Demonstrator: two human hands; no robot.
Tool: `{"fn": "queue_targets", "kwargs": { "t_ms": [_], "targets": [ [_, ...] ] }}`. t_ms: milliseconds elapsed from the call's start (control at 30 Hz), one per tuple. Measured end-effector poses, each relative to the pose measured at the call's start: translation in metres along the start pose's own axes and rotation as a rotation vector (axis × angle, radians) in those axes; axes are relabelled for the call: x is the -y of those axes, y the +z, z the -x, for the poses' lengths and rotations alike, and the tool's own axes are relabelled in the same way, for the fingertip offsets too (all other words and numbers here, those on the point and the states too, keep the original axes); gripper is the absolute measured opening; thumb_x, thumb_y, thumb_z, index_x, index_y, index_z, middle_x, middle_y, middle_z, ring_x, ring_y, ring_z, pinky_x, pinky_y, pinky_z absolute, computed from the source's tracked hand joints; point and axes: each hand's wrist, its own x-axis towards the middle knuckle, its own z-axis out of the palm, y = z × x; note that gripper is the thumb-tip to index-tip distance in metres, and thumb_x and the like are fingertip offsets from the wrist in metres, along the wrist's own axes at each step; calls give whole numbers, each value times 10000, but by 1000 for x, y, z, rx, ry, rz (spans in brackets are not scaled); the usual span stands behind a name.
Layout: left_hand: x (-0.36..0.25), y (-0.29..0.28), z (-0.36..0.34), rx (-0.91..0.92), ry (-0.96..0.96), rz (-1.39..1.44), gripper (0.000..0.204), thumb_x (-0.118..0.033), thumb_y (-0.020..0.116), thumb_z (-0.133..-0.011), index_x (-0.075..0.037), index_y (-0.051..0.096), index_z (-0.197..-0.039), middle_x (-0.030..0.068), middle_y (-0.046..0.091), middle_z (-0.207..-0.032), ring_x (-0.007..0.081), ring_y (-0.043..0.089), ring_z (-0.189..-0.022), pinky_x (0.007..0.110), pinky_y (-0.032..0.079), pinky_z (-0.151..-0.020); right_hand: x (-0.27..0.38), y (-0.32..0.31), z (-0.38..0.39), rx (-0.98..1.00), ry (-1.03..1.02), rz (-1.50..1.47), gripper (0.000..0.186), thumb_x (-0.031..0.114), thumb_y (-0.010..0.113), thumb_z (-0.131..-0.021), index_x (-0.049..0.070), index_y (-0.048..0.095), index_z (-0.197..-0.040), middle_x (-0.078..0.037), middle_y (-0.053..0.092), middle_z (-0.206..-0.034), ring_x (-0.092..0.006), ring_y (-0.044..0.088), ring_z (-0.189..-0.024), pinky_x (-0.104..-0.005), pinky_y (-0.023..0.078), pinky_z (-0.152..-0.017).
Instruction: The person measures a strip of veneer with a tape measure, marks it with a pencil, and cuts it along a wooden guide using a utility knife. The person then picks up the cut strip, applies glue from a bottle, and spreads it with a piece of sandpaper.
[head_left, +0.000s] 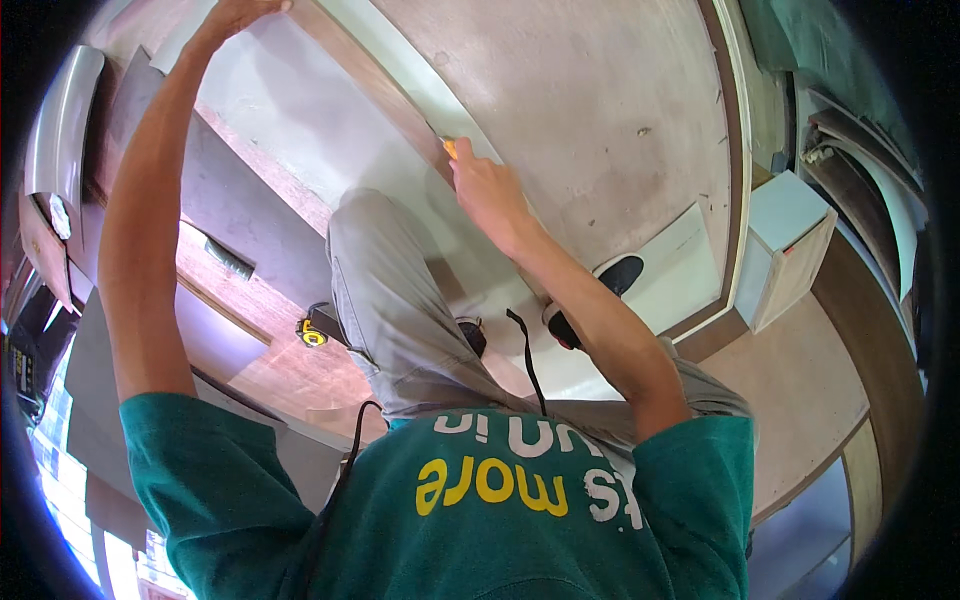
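- Green T-shirt (500,550) fills the bottom of the frame, nearest the camera, with a knee in grey trousers (385,290) just above it.
- At upper centre is the orange cutter (452,149), probably a utility knife; its tip meets the edge of a brown wooden strip (375,70), though the blade is too small to make out.
- The right hand (487,195) has its fingers closed around that cutter.
- The left hand (243,12) is at the upper edge of the frame, near the strip's far end; its fingers are partly cut off, so I cannot tell whether they press or grip.
- Under the strip lies a white sheet (270,110), showing on both sides of it.
- The step in hand looks like scoring or cutting the sheet, with the strip as a straightedge.
- The next move likely calls for keeping the strip from slipping and the cutter tight to its edge, clear of the knee.
- Farther out: a pale wooden board (590,100) at upper right, a yellow-and-black tape measure (312,332) left of centre, and a black shoe (620,272) right of centre.
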Motion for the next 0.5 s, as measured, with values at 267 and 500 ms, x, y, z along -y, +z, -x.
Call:
{"fn": "queue_targets", "kwargs": {
  "t_ms": [267,500],
  "targets": [
    [30,10,-6,-5,-17,42,1286,-533,860,-644,79,143,-1520,303,156,-1570,432,85,-1473,466,211,-1202,-42,14,68,85,99,47,201,195,474,-1016,21,444,-1113,-211,651,-716,-409,658,-679,-525,502,-592],
    [-51,-29,18,54,46,227,1175,-521,888,-633,69,296,-1458,289,287,-1498,429,224,-1397,517,248,-1171,-74,23,117,93,123,-16,225,210,478,-1015,36,425,-1147,-229,632,-698,-437,640,-649,-535,493,-566]
  ]
}}
